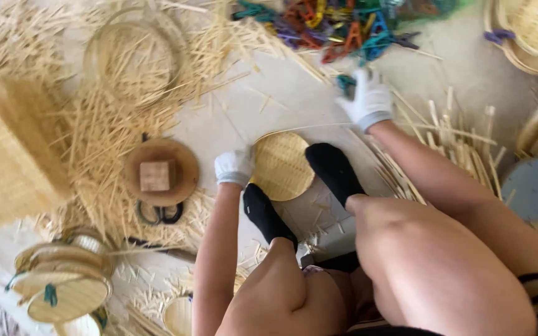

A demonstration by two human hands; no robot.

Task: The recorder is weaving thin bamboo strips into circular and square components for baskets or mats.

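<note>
My left hand [234, 165], in a white glove, grips the left edge of a small round woven bamboo disc [283, 165] lying on the pale floor between my two black-socked feet. My right hand [368, 98], also gloved, reaches up to the pile of coloured plastic clips [337, 25] and is closed on a teal clip [345, 82] at the pile's near edge. A thin bamboo strip [309, 129] curves along the disc's top edge.
Loose bamboo slivers [101, 130] cover the floor at left and right. A wooden round with a small block [159, 172] lies over scissors [159, 214]. Woven trays [63, 286] stack at bottom left, baskets [533, 31] at top right, a grey round lid [537, 186] at right.
</note>
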